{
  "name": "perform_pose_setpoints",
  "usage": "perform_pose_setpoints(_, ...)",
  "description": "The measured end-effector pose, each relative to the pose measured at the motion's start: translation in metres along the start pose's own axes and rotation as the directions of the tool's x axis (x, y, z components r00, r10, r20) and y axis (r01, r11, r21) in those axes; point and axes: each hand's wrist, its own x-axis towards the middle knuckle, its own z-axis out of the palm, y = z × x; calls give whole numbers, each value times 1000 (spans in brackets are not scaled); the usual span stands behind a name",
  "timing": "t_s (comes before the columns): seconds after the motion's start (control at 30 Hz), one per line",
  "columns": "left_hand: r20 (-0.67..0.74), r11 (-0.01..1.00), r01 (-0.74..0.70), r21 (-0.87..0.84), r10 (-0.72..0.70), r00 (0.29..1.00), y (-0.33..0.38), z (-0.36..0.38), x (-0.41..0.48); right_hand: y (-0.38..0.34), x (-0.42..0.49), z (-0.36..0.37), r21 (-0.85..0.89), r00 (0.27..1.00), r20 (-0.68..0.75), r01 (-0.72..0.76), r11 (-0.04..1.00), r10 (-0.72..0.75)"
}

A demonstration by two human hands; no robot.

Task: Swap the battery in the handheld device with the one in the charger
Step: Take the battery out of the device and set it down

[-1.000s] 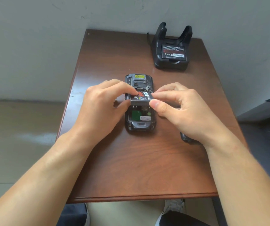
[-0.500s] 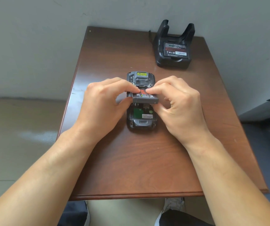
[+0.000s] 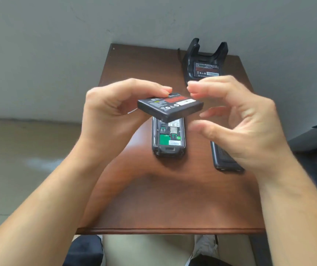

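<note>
My left hand (image 3: 111, 110) holds a flat black battery (image 3: 170, 107) with a red and white label, lifted above the table. Below it the handheld device (image 3: 168, 140) lies face down with its battery bay uncovered, green board showing. Just right of the battery my right hand (image 3: 240, 121) hovers with fingers spread, not touching it. At the table's far right stands the black charger cradle (image 3: 205, 60), and a second battery (image 3: 206, 71) sits in its slot.
A dark back cover (image 3: 223, 160) lies on the brown table (image 3: 163, 198) to the right of the device, partly under my right hand. A grey wall runs behind the table. My shoe and trousers show below the near edge.
The battery has come up out of the device bay, held by my left hand. My right hand has let go of it and opened to the right.
</note>
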Motion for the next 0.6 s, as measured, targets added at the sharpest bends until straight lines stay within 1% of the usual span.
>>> perform_pose_setpoints(0.03,2,999,-1,-46,1,1000,4,1,0,-2,-1,-2,105,998,26,-65,992,63)
perform_pose_setpoints(0.1,23,993,-2,-116,5,1000,9,5,0,-4,-4,-3,262,980,108,-187,947,164)
perform_pose_setpoints(0.13,37,989,5,-146,0,999,10,6,-1,-5,-5,-1,333,971,149,-227,915,187)
perform_pose_setpoints(0.2,63,983,26,-183,-14,998,11,6,-2,-4,-7,3,453,963,191,-258,853,190)
perform_pose_setpoints(0.27,73,981,39,-192,-25,997,12,6,-2,-4,-6,5,511,959,218,-271,816,182)
perform_pose_setpoints(0.33,75,985,41,-167,-29,997,14,8,-1,-5,-6,4,506,957,226,-275,817,182)
perform_pose_setpoints(0.4,81,993,58,-100,-50,995,15,9,0,-4,-5,2,457,961,180,-269,848,207)
perform_pose_setpoints(0.43,103,994,90,-68,-83,991,14,7,2,-3,-5,0,427,965,144,-260,866,219)
perform_pose_setpoints(0.47,149,988,142,-55,-132,980,14,2,3,-1,-5,-1,402,968,105,-251,880,229)
perform_pose_setpoints(0.53,296,967,254,4,-244,924,13,-13,7,4,-4,-7,374,969,38,-239,896,243)
perform_pose_setpoints(0.57,351,956,280,87,-292,889,14,-20,8,7,-4,-10,370,968,12,-237,898,251)
perform_pose_setpoints(0.6,382,944,272,186,-325,865,16,-25,8,8,-4,-13,365,965,-6,-241,900,261)
